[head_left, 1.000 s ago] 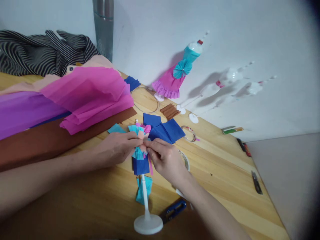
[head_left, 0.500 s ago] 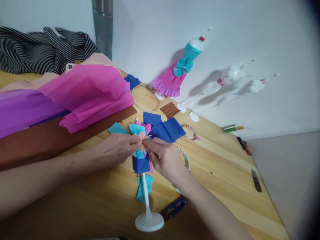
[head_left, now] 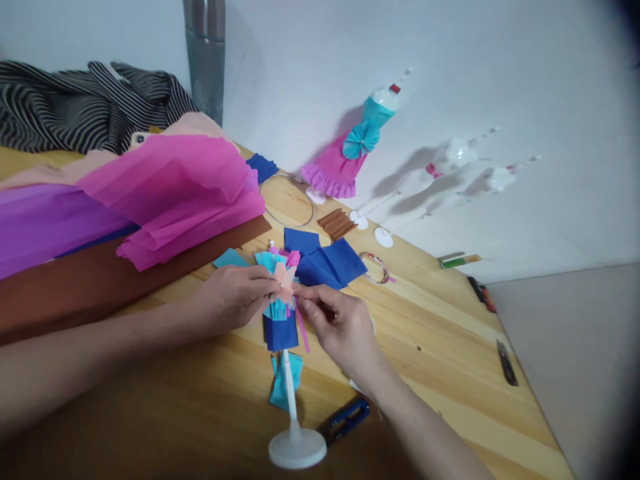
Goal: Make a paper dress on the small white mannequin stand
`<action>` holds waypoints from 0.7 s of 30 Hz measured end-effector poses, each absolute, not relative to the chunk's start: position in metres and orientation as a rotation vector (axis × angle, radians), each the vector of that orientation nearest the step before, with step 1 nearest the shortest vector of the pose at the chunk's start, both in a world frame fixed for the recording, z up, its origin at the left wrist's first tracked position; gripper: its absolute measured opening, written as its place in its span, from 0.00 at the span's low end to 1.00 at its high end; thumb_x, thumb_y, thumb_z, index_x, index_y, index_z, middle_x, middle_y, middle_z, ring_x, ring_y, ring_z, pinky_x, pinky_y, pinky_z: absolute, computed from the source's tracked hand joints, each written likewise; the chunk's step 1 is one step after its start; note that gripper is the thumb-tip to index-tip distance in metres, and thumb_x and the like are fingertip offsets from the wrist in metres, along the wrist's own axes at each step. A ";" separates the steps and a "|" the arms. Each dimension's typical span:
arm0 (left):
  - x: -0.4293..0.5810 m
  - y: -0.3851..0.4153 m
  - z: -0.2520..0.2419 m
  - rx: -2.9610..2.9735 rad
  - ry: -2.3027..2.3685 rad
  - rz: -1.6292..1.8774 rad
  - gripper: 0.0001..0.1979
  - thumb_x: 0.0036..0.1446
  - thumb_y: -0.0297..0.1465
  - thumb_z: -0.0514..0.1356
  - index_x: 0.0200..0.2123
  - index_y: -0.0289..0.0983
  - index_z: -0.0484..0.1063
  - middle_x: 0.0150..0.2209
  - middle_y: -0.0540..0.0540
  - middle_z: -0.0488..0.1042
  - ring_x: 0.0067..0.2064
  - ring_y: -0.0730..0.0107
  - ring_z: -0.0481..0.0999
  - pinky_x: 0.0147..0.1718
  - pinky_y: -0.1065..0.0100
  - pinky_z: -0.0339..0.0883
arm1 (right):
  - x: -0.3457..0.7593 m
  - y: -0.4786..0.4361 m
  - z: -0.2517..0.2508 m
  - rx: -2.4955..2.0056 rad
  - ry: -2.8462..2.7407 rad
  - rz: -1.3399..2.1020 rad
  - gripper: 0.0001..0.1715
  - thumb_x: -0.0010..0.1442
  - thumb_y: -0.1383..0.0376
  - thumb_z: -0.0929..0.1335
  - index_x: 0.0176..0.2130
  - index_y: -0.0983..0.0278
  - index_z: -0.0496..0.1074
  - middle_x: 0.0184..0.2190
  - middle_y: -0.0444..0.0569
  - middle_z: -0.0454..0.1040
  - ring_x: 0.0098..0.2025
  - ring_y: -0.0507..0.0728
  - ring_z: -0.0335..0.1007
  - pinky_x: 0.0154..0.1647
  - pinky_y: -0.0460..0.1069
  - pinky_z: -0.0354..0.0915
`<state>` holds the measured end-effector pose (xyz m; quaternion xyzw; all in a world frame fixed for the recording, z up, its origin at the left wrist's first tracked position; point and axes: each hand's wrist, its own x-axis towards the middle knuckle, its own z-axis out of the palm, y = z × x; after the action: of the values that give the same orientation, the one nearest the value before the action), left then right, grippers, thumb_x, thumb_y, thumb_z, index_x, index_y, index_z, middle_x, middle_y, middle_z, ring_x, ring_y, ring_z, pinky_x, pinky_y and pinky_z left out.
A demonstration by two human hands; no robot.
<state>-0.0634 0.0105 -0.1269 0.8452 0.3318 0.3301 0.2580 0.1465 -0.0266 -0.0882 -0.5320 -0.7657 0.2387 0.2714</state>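
A small mannequin dressed in crepe paper, with a turquoise pleated part (head_left: 277,309) and a dark blue lower part (head_left: 281,333), rests on a white round-based stand (head_left: 297,450). A peach paper flower (head_left: 285,277) covers its front, petals spread. My left hand (head_left: 230,295) pinches the flower's left edge between thumb and fingers. From the right, my right hand (head_left: 345,323) pinches at the flower's right edge; its fingertips are closed on the paper. A thin pink strip (head_left: 303,330) hangs beside the blue part. Below lies a turquoise paper piece (head_left: 295,373).
Blue thread snips (head_left: 347,417) lie right of the stand. Dark blue paper pieces (head_left: 335,263), folded brown paper (head_left: 337,225) and a tape roll (head_left: 375,267) are behind. Pink crepe paper (head_left: 185,180) fills the left. A dressed figure (head_left: 345,153) leans by the wall; a cutter (head_left: 507,363) lies right.
The peach flower has opened out and now faces me. My right hand has shifted slightly right and down from its middle to its edge. The view has tilted a little.
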 end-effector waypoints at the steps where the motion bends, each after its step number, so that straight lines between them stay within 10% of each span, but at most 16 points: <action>1: -0.064 0.011 -0.127 2.281 0.913 0.908 0.08 0.57 0.27 0.56 0.31 0.37 0.75 0.31 0.46 0.77 0.34 0.72 0.75 0.36 0.71 0.67 | 0.148 -0.029 -0.088 -1.480 -2.063 0.667 0.10 0.60 0.68 0.64 0.32 0.65 0.74 0.23 0.45 0.74 0.21 0.50 0.65 0.24 0.45 0.60; 6: -0.064 0.010 -0.115 2.074 1.230 0.867 0.10 0.53 0.24 0.54 0.27 0.35 0.74 0.25 0.50 0.75 0.25 0.76 0.70 0.27 0.73 0.61 | 0.149 -0.049 -0.083 -1.598 -2.203 1.081 0.18 0.58 0.63 0.66 0.18 0.64 0.66 0.14 0.39 0.56 0.17 0.48 0.48 0.17 0.45 0.44; 21: -0.057 0.001 -0.094 0.972 1.004 0.565 0.09 0.49 0.34 0.59 0.23 0.36 0.64 0.16 0.55 0.70 0.10 0.82 0.59 0.08 0.79 0.50 | 0.132 -0.074 -0.099 -1.712 -1.672 1.527 0.14 0.56 0.62 0.63 0.22 0.61 0.56 0.13 0.36 0.56 0.12 0.47 0.57 0.14 0.42 0.51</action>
<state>-0.0570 0.0012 -0.0940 0.4412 0.4560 0.2566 0.7291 0.1315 -0.0739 -0.0990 -0.5962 -0.5821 0.5319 0.1509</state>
